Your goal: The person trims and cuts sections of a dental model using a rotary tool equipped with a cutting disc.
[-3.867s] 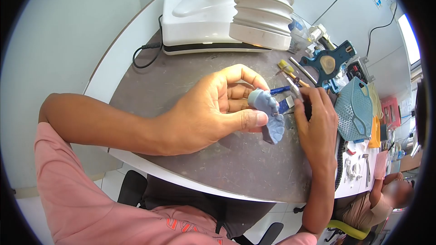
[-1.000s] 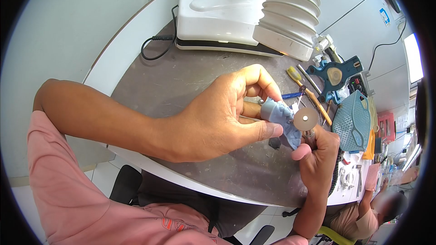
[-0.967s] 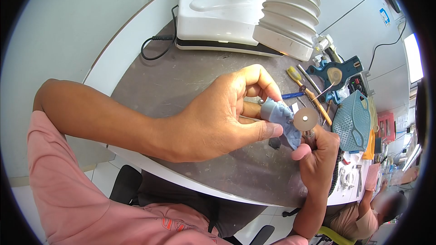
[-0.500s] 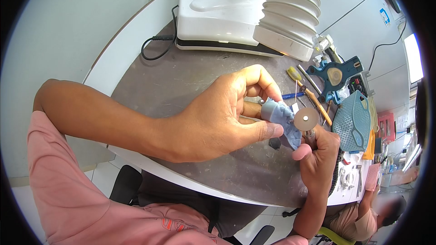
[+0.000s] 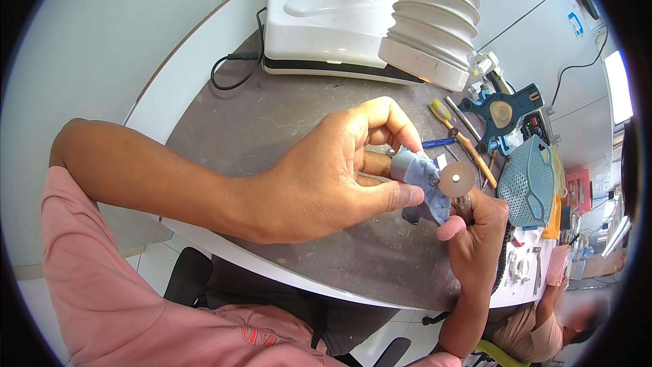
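A blue dental cast (image 5: 412, 166) is held up over the bench, pinched between the thumb and fingers of my left hand (image 5: 333, 177). My right hand (image 5: 477, 234) is closed around a rotary handpiece (image 5: 462, 204), whose grip is mostly hidden by the fingers. On its end sits a round brown cutting disc (image 5: 456, 178), right beside the teeth of the cast; whether they touch I cannot tell. The right thumb lies close to the lower end of the cast. A small dark piece (image 5: 411, 215) lies on the bench beneath.
Behind my hands stands a white machine (image 5: 326, 20) with a ribbed hose (image 5: 435, 20). At the right are a yellow-bristled brush (image 5: 440, 110), a wooden-handled tool (image 5: 475, 156), a blue articulator-like frame (image 5: 502, 112) and a teal basket (image 5: 526, 187). Another person (image 5: 536, 329) sits at the lower right.
Both hands, the cast and the disc hold nearly the same position. A thin upright shaft seen near the disc earlier no longer shows.
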Available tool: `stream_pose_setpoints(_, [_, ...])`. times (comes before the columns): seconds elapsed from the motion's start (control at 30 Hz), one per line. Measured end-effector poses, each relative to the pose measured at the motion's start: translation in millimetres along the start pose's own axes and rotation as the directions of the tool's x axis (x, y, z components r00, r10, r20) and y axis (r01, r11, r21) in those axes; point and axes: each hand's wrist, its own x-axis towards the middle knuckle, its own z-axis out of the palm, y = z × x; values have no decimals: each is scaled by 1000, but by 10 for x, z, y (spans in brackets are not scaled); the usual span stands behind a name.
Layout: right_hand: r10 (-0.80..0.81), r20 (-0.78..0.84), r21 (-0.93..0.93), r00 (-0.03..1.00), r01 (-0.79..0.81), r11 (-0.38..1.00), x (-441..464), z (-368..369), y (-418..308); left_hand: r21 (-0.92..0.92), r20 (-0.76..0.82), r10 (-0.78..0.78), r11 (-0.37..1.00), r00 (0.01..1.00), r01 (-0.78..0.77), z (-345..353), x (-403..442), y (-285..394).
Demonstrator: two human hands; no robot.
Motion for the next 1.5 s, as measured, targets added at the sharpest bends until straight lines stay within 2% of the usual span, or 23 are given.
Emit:
stream_pose_setpoints(0.97, [-4,-22,18,1000,5,1000,-5,-6,19,27,-8,-5,1000,1000,5,6,0,9])
stream_pose_setpoints(1.13, [-21,-14,-15,1000,21,1000,0,-11,11,98,-27,-22,995,999,24,21,-14,75])
stream_pose_setpoints(1.5, [-55,13,-62,998,55,997,-11,-31,23,98,-29,-14,995,999,16,26,-22,88])
